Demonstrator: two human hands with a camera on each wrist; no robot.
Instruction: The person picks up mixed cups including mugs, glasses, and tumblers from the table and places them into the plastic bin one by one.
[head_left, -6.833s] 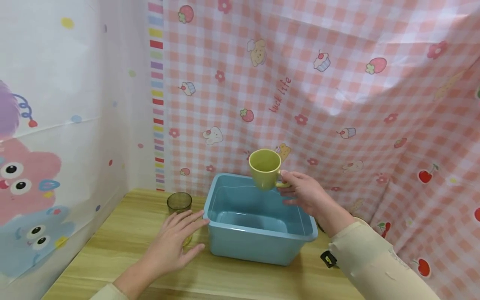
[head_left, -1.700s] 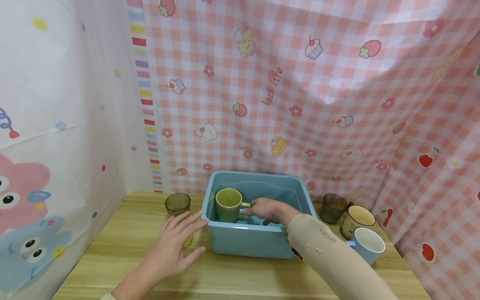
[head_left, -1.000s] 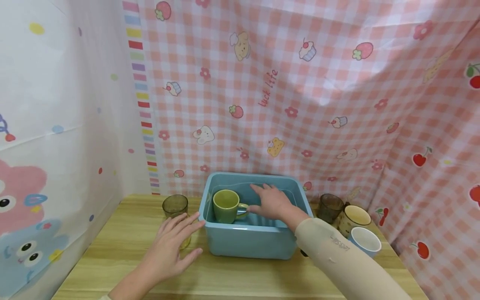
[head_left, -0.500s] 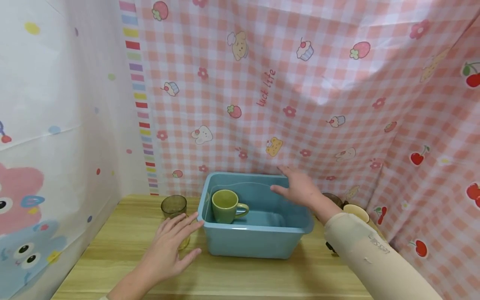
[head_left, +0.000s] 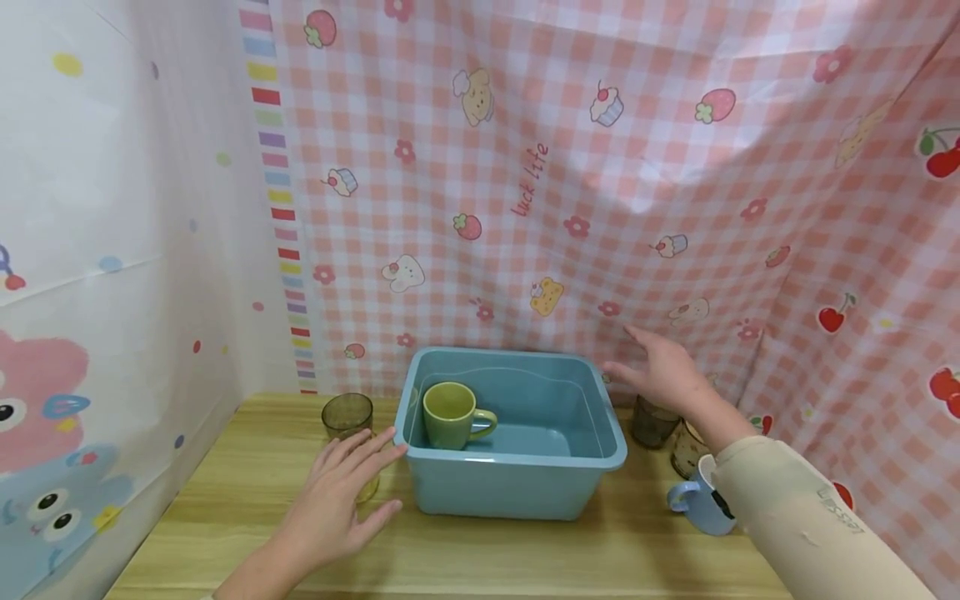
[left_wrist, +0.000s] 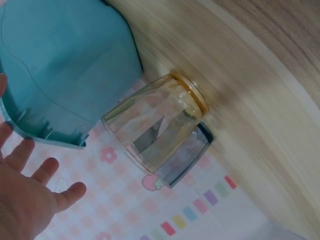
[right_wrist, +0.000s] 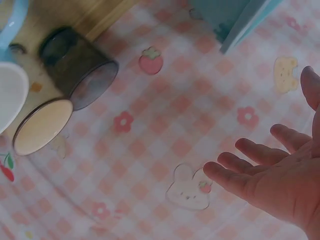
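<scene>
Right hand (head_left: 667,375) spread wide, fingers straight, nothing held; hangs in the air right of the blue tub (head_left: 510,492). Left hand (head_left: 333,496) likewise open-fingered, no grip, fingertips apparently touching the tub's left rim. Green mug (head_left: 447,423) upright inside, at the tub's left end, handle to the right. Looks like glazed ceramic: probably fairly heavy, rigid, slick-sided, liable to chip; best hold is the handle. Tub likely thin plastic, light, may slide if nudged; take by the rim. Beside left hand, an amber glass (left_wrist: 155,120) and a smoky glass (head_left: 347,407): presumably smooth, breakable, no handles seen, so grasp round the wall. Right of tub, under the right hand: dark glass (head_left: 652,429), patterned mug (head_left: 686,457), light-blue mug (head_left: 707,510), whose handle faces the tub, handy for a pinch.
</scene>
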